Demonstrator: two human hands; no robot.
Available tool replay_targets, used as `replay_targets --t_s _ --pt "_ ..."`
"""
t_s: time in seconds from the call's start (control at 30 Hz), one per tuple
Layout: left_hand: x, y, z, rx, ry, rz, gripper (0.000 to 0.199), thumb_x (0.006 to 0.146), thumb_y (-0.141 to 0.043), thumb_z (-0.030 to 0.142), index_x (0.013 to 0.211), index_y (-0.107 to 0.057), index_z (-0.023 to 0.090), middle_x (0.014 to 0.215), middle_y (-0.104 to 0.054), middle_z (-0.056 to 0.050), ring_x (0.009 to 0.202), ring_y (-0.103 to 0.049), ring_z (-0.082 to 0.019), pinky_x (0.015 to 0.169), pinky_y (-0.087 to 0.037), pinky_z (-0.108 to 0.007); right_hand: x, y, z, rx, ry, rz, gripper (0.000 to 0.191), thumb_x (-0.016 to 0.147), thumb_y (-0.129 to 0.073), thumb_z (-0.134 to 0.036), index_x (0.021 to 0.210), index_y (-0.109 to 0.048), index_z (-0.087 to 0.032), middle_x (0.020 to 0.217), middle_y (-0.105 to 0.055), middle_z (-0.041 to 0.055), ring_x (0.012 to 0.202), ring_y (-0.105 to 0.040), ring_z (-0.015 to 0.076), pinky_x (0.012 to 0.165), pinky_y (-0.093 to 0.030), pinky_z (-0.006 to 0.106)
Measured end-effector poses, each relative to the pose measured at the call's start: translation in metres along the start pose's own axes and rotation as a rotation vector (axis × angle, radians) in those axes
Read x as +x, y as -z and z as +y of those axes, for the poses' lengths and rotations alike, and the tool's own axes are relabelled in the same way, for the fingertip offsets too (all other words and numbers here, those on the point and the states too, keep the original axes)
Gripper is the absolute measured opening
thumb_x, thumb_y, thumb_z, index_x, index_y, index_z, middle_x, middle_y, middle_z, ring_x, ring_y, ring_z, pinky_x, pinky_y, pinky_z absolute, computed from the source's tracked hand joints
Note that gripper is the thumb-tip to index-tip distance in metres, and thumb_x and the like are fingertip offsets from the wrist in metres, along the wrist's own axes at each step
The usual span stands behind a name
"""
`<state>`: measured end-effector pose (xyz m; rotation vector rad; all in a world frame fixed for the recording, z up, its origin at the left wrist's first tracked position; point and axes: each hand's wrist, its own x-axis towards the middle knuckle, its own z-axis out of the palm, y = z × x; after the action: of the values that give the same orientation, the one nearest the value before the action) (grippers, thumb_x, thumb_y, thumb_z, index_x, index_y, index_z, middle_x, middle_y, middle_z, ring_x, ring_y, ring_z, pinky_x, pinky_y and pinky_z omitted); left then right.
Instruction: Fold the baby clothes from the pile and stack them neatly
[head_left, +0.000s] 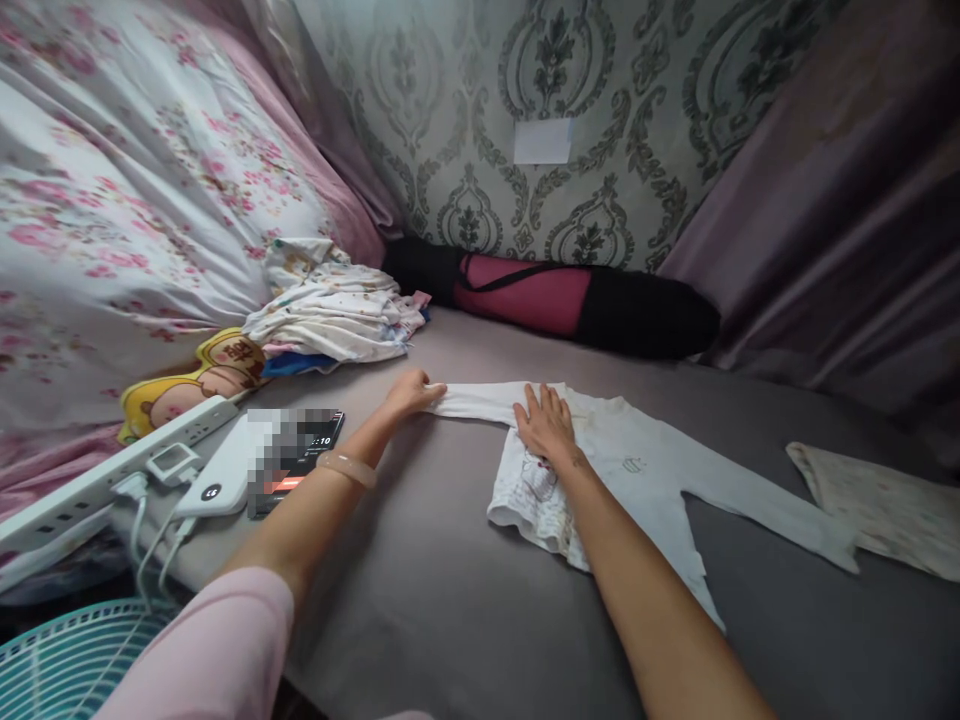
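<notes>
A small white long-sleeved shirt (637, 435) lies spread on the grey sheet (420, 560). Its left-hand sleeve stretches out straight, and my left hand (411, 393) pinches the cuff end. Flat on the shirt near that shoulder rests my right hand (545, 425), fingers apart, pressing the cloth. Below this hand, part of the shirt is turned over and shows a printed, bunched side. The other sleeve reaches toward the lower right. My right forearm hides some of the shirt's middle.
A crumpled clothes pile (337, 300) lies at the back left, near a yellow cartoon cushion (202, 385). A black and maroon long bag (540, 295) lies along the wall. At left are a power strip (97, 470), a white power bank (225, 470) and a phone (300, 455). Folded cloth (877, 510) lies right.
</notes>
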<state>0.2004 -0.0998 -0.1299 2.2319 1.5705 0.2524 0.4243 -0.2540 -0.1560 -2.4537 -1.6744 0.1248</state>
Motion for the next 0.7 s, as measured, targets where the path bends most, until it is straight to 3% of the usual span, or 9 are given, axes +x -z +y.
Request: replay_targets --t_s 0.07,0.2,0.3,0.47,0.7 --pt "0.001 -0.005 0.003 0.006 0.015 0.017 0.039 0.081 -0.052 0.046 0.100 -0.062 0.014 0.099 -0.067 -0.011 0.091 -0.060 -0.023 0.073 -0.042 -0.027 0.002 0.001 -0.001 0.011 -0.007 -0.027 0.063 0.097 -0.022 -0.051 0.151 -0.024 -0.017 0.156 -0.021 0.0142 0.144 -0.013 0.0287 0.114 -0.009 0.044" --pt "0.005 -0.006 0.013 -0.026 0.042 0.173 0.031 0.089 -0.043 0.039 0.104 -0.057 0.016 0.103 -0.066 -0.010 0.094 -0.059 -0.021 0.077 -0.042 -0.027 0.008 0.006 -0.005 0.058 -0.058 -0.105 0.064 0.097 -0.018 -0.052 0.152 -0.022 -0.018 0.157 -0.017 0.0132 0.144 -0.009 0.0295 0.114 -0.007 0.046" --pt "0.008 -0.005 0.020 -0.040 0.056 0.224 0.031 0.092 -0.039 0.037 0.110 -0.054 0.017 0.104 -0.066 -0.011 0.096 -0.060 -0.022 0.079 -0.042 -0.029 0.010 0.005 -0.012 0.077 -0.103 -0.088 0.063 0.098 -0.016 -0.050 0.151 -0.022 -0.018 0.157 -0.017 0.0140 0.144 -0.010 0.0303 0.114 -0.007 0.048" --pt "0.012 -0.004 0.019 0.089 0.017 0.213 0.033 0.093 -0.039 0.044 0.111 -0.055 0.022 0.106 -0.067 -0.012 0.099 -0.062 -0.027 0.077 -0.043 -0.031 0.008 0.000 -0.018 0.046 -0.109 0.028 0.061 0.098 -0.019 -0.049 0.150 -0.027 -0.016 0.156 -0.022 0.0154 0.143 -0.013 0.0313 0.113 -0.008 0.048" --pt "0.023 -0.009 0.016 0.303 -0.051 0.172 0.036 0.095 -0.037 0.044 0.112 -0.054 0.017 0.106 -0.067 -0.017 0.099 -0.063 -0.030 0.078 -0.044 -0.034 0.010 -0.002 -0.016 0.030 -0.105 0.030 0.062 0.098 -0.020 -0.050 0.150 -0.026 -0.017 0.156 -0.021 0.0144 0.143 -0.014 0.0317 0.113 -0.007 0.049"
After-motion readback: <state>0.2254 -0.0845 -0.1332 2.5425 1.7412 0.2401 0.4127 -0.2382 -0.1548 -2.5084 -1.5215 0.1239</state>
